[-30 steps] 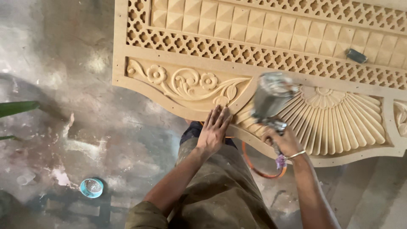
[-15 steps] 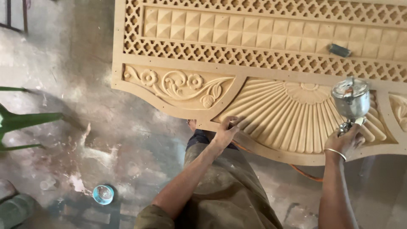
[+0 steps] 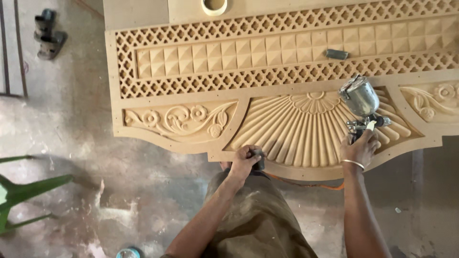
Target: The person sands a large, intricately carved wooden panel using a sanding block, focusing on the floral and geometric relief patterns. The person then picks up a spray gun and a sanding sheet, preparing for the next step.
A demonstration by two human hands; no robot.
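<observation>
While the spray gun (image 3: 362,106) stands over the right half of the fan-shaped carving, its round metal cup sits on top and its dark nozzle points to the right, just above the fluted ribs. It is gripped by the right hand (image 3: 359,147), whose fingers are clenched round the handle below the cup; a thin metal bangle (image 3: 353,164) circles that wrist. An orange hose (image 3: 311,183) shows below the panel's lower edge, between the two forearms.

Beneath the gun lies the carved panel (image 3: 158,76), a large pale-brown board lying flat, with two bands of lattice fretwork, a row of raised pyramid squares between them, scrolled flowers at the left and right, and the sunburst fan in the middle of its curved lower edge. At that lower edge, just left of the fan, the left hand (image 3: 245,161) is closed over the rim of the board, fingers curled on top of it; something small and dark shows by the fingers, too unclear to name.

A small dark block (image 3: 337,54) rests on the row of squares, well apart from both hands. A pale ring (image 3: 214,5) lies on the plain board above the panel. On the stained grey floor, a green plastic chair (image 3: 19,191) juts in at the left, a pair of dark sandals (image 3: 48,38) lies at the upper left, and a small blue-rimmed tin (image 3: 128,252) sits at the bottom edge.
</observation>
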